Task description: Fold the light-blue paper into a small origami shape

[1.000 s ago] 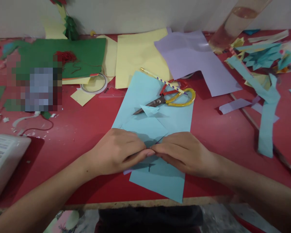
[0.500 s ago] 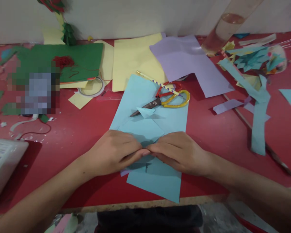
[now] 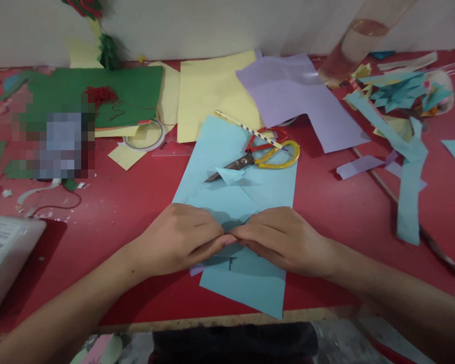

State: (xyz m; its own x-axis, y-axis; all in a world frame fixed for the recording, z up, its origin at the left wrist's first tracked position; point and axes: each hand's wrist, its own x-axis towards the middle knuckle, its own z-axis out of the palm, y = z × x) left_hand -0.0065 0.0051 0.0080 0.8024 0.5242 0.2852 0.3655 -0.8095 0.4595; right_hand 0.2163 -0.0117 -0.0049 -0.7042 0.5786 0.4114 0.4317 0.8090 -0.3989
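Note:
My left hand (image 3: 189, 233) and my right hand (image 3: 278, 237) meet fingertip to fingertip over light blue paper (image 3: 246, 288). Both are closed in a pinch, and whatever they grip is hidden behind the fingers. A few short dark marks show on the blue paper just below them. Beyond the hands, scissors (image 3: 244, 161) with red and yellow handles lie on a blue sheet (image 3: 200, 156). A small folded blue paper piece (image 3: 231, 175) rests against the blades. A dotted pencil (image 3: 250, 130) lies across the handles.
Yellow (image 3: 212, 91) and purple sheets (image 3: 291, 96) lie at the back, a green sheet (image 3: 132, 96) and tape roll (image 3: 162, 136) to their left. Blue strips (image 3: 407, 202) and a thin stick (image 3: 382, 186) are right. A tall container of liquid (image 3: 354, 50) stands behind. A white box (image 3: 11, 258) sits left.
The view has shifted very slightly. Both hands keep the same pinched pose over the blue paper, and nothing on the table has visibly moved.

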